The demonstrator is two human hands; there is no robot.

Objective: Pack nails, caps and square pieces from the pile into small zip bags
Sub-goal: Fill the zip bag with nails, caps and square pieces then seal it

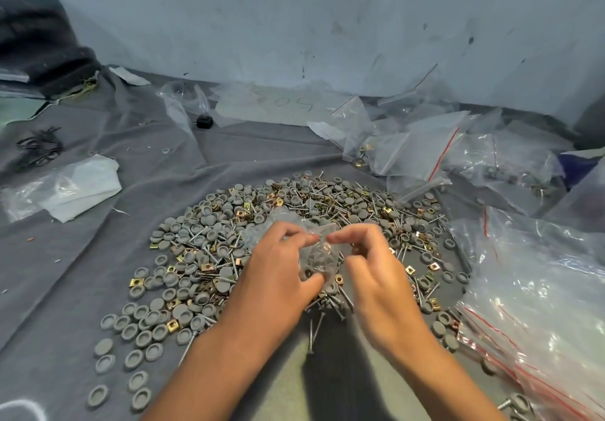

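Observation:
A wide pile (209, 247) of grey round caps, steel nails and brass square pieces lies on a grey cloth in the middle. Above the pile's centre both hands hold one small clear zip bag (319, 257) with some parts inside. My left hand (278, 273) pinches the bag's top edge with thumb and forefinger and cups it from the left. My right hand (373, 266) pinches the same top edge from the right, fingers curled. The bag hides part of the pile behind it.
Filled zip bags (412, 152) lie heaped at the back right. A stack of empty red-striped zip bags (537, 306) sits at the right. White plastic (82, 188) lies at the left, a dark bundle (39, 44) at the far left, a wall behind.

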